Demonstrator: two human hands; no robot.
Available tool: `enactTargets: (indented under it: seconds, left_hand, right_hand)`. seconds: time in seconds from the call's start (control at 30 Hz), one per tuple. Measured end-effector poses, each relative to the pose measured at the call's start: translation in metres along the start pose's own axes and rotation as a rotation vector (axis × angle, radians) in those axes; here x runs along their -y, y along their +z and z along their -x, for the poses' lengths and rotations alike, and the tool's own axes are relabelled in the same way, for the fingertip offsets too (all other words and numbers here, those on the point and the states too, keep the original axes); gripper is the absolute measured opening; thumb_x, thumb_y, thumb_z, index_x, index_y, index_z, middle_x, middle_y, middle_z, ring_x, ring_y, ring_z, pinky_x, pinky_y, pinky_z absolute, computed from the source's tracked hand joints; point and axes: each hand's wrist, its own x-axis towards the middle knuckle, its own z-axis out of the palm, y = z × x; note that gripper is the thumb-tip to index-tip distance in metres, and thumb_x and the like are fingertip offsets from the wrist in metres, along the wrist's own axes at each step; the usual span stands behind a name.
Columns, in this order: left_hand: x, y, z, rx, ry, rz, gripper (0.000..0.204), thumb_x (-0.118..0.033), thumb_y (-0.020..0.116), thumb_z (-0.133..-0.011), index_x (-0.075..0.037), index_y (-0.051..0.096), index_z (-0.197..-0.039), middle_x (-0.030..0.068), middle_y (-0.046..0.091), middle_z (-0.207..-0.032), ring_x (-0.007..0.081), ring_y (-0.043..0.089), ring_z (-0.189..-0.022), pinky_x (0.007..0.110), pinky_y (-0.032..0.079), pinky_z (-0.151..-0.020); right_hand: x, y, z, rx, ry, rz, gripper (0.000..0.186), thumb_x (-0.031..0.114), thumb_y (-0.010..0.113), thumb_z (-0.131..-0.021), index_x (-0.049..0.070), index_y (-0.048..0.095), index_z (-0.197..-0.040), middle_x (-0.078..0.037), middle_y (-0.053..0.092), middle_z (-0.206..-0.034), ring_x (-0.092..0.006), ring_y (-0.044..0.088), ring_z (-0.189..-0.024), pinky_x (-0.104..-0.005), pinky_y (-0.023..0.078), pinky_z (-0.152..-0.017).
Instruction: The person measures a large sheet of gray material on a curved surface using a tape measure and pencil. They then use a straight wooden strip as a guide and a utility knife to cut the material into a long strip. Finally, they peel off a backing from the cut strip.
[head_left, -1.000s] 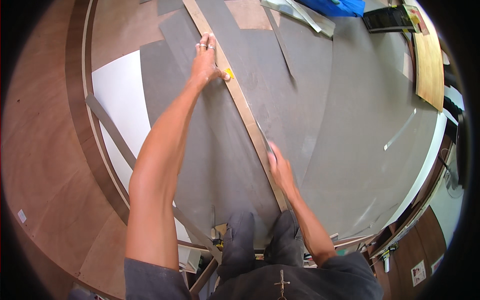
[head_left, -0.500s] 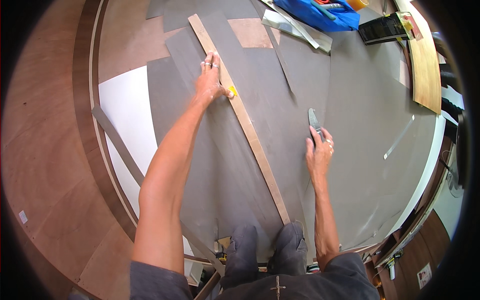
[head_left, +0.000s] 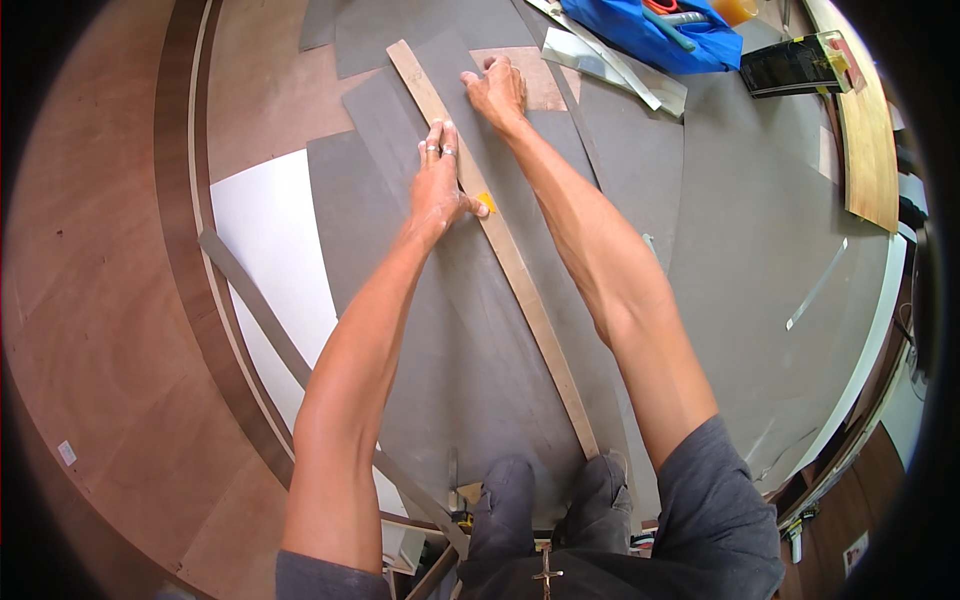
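A long, narrow wooden strip (head_left: 540,320) slants across grey sheet material (head_left: 440,330). My left hand (head_left: 438,185) presses down on its far half, fingers stretched out and thumb apart, beside a small orange-yellow piece (head_left: 487,203) on the strip. To the right of the strip's far end, my right hand (head_left: 500,92) is closed over the grey sheets with its fingers curled. What they hold, if anything, is hidden. A knife (head_left: 648,240) lies beyond my right forearm, which covers most of it.
A blue bag (head_left: 650,35) with tools, pale offcuts (head_left: 610,65) and a dark can (head_left: 795,68) are at the far right, near a curved wooden piece (head_left: 868,150). A white sheet (head_left: 275,240) and a thin grey strip (head_left: 255,300) lie left. My knees are at the near edge.
My right hand has left the knife and moved far and left, near the wooden strip's far end. My left hand stays on the strip. The whole view has shifted slightly.
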Motion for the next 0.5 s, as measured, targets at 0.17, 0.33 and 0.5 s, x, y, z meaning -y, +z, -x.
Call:
enactTargets:
  seconds: [0.17,0.33,0.5]
  left_hand:
    - [-0.001,-0.001,0.001,-0.018,0.004,0.016,0.149,-0.019,0.101,-0.042,-0.002,0.012,-0.16,0.0133,0.007,-0.168,0.0335,0.033,-0.148,0.038,0.042,-0.117]
    - [-0.003,-0.004,0.002,-0.006,-0.001,0.033,0.149,-0.018,0.101,-0.042,-0.001,0.012,-0.16,0.0139,0.007,-0.168,0.0342,0.033,-0.148,0.038,0.042,-0.117]
    - [-0.002,0.001,0.002,-0.016,0.005,0.055,0.148,-0.017,0.101,-0.042,-0.002,0.013,-0.16,0.0139,0.007,-0.168,0.0332,0.031,-0.149,0.038,0.042,-0.118]
  right_hand:
    - [0.004,0.002,-0.011,0.052,0.015,-0.005,0.036,0.029,0.071,-0.085,0.004,0.074,-0.112,-0.023,0.072,-0.111,-0.0402,0.068,-0.108,-0.047,0.052,-0.096]
    - [0.008,0.0,-0.006,0.07,-0.026,-0.067,0.034,0.028,0.071,-0.085,0.003,0.075,-0.109,-0.023,0.074,-0.106,-0.0398,0.069,-0.105,-0.0473,0.053,-0.094]
    - [0.01,-0.011,-0.007,0.164,-0.039,-0.029,0.039,0.027,0.072,-0.086,0.002,0.071,-0.116,-0.024,0.072,-0.11,-0.0411,0.068,-0.106,-0.0475,0.052,-0.095]
